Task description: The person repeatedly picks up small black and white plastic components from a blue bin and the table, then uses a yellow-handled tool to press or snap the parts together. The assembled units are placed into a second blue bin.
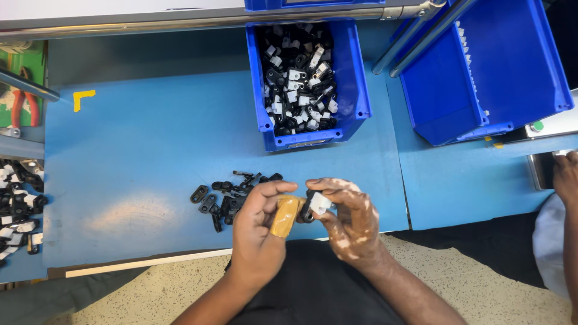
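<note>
Both hands are meeting at the near edge of the blue bench [150, 168], forearms angling in from below and converging at the middle. The left hand [259, 225] is curling inward, its fingers closing toward the thumb, which is wearing a tan wrap [285, 215] and pressing against the small black-and-white clip [315, 204]. The right hand [349, 216] is coming in from the other side, wrist bent, its fingers pinching that same clip from above and beneath, so the part is sitting gripped between the two hands just above the bench edge. Just to the left of the left hand, a loose pile of black parts [229, 192] is lying on the bench. Straight ahead, an open blue bin [355, 90] is holding a heap of matching black-and-white pieces. A second, larger blue bin [512, 66] is tilting at the right. Far right, another person's hand [566, 174] is showing at the frame edge.
</note>
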